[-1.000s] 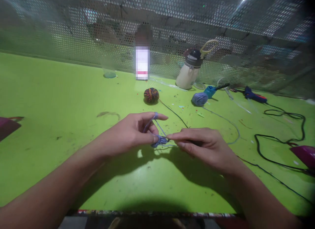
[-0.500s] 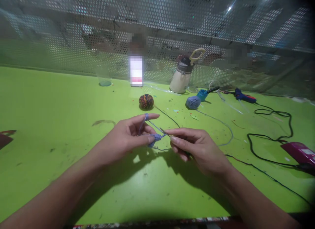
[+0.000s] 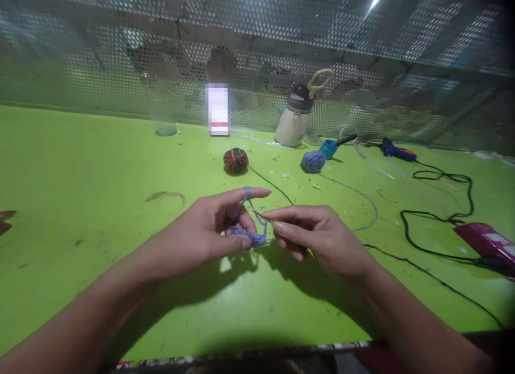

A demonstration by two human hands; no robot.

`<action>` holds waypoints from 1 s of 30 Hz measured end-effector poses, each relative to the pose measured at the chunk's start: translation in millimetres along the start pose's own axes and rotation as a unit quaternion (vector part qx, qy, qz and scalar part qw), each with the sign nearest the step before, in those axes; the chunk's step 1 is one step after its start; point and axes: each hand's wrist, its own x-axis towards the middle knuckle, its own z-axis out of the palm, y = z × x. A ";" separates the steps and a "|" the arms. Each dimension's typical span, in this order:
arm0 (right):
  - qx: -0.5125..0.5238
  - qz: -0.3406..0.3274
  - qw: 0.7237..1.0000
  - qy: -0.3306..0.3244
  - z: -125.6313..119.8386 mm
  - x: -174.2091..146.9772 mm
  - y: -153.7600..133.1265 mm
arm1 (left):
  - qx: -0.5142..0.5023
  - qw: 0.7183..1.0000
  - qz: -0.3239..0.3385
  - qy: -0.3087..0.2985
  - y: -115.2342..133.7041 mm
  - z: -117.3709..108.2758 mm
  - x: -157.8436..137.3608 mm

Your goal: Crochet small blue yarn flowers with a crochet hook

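Between thumb and fingers, my left hand pinches a small piece of blue-violet crochet. Yarn of the same colour is wound around its raised index finger. My right hand grips a thin crochet hook, whose tip meets the yarn between the two hands. A short chain of stitches rises from the crochet piece toward the hook. Behind the hands sit a blue-violet yarn ball, its strand curving back toward my right hand, and a dark multicoloured yarn ball.
On the green table stand a lit phone, a cream bottle, a clear cup and a small blue jar. A glue gun, black cord and magenta device lie right. A perforated metal screen closes the back.
My left index finger has shifted slightly right. The hook has come up and left from the crochet piece, and the chain now stands upright at its edge. The view has tilted slightly.
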 end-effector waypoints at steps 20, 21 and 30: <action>0.008 -0.009 0.998 0.057 17.0 1.6 4.8 | -0.004 0.986 0.002 0.167 1.5 19.4 9.8; 0.009 -0.008 0.998 0.058 17.5 1.8 5.1 | 0.005 0.985 0.005 0.173 1.2 20.3 10.0; 0.005 -0.010 0.998 0.055 16.1 2.9 8.7 | -0.040 0.992 0.041 0.114 -5.4 16.7 10.7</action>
